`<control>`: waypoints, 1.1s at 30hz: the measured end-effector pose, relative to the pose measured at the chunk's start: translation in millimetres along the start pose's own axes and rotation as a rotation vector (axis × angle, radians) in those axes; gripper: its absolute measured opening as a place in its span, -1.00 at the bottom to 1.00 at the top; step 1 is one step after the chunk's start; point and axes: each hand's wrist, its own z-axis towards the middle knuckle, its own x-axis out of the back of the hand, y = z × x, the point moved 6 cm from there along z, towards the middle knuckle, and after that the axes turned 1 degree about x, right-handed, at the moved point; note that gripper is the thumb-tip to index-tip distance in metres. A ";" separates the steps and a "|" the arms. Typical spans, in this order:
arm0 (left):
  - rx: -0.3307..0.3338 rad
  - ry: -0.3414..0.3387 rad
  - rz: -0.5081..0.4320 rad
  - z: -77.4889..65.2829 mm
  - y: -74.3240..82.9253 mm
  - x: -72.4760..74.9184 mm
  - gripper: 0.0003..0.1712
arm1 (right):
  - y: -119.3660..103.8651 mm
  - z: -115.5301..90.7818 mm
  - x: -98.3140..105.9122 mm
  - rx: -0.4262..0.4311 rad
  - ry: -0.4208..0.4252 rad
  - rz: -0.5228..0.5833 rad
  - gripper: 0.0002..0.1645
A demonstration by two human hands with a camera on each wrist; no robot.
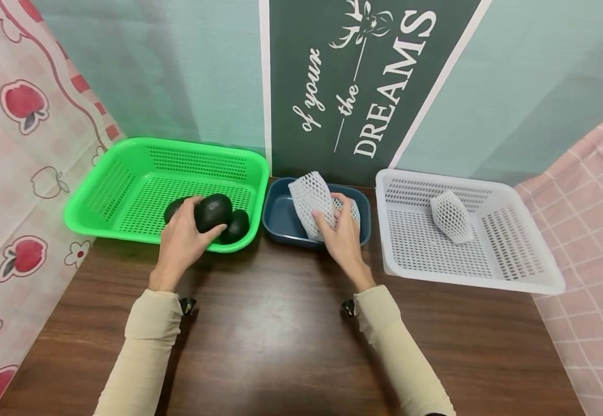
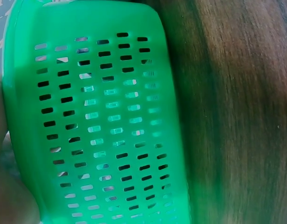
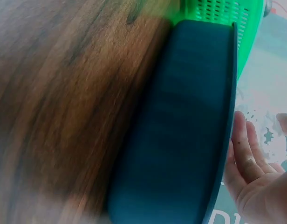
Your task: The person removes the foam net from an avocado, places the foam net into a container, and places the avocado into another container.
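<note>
My left hand [image 1: 180, 242] grips a dark, smooth avocado [image 1: 215, 211] over the front right part of the green basket [image 1: 108, 229]. Another avocado [image 1: 236, 226] lies beside it in that basket, and a third [image 1: 174, 208] is partly hidden behind the hand. With thumb and fingers my right hand [image 1: 344, 238] pinches a white foam net sleeve [image 1: 309, 196], which stands tilted above the dark blue bin [image 1: 275, 216]. More white netting [image 1: 354, 210] shows behind those fingers in the bin. In the left wrist view the basket wall [image 2: 101, 140] hides the held avocado.
At the right stands a white basket [image 1: 395, 231] with one net-covered piece [image 1: 452, 216] in it. All three containers line the back of the brown wooden table [image 1: 280, 323], against a printed cloth backdrop [image 1: 218, 69]. Patterned cloths hang at both sides.
</note>
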 end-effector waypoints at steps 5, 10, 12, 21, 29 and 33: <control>0.060 -0.081 0.045 1.8 -2.0 -3.5 -0.14 | -1.8 3.9 -11.0 0.007 -0.035 -0.119 -0.32; 0.092 -0.116 0.067 4.1 -2.5 -4.1 -0.15 | -4.2 4.1 -17.3 0.041 -0.064 -0.167 -0.35; 0.094 -0.113 0.071 4.3 -2.6 -3.3 -0.15 | -5.4 4.2 -18.7 0.046 -0.060 -0.172 -0.38; 0.049 -0.113 0.099 3.1 0.1 -4.1 -0.23 | -10.6 8.0 -23.0 0.012 0.016 -0.153 -0.60; 0.068 -0.117 0.094 3.6 -2.5 -4.5 -0.24 | -10.5 9.4 -40.8 0.030 -0.102 -0.256 -0.56; 0.082 -0.122 0.093 4.6 -4.1 -4.6 -0.23 | -9.7 8.5 -44.5 0.072 -0.121 -0.313 -0.56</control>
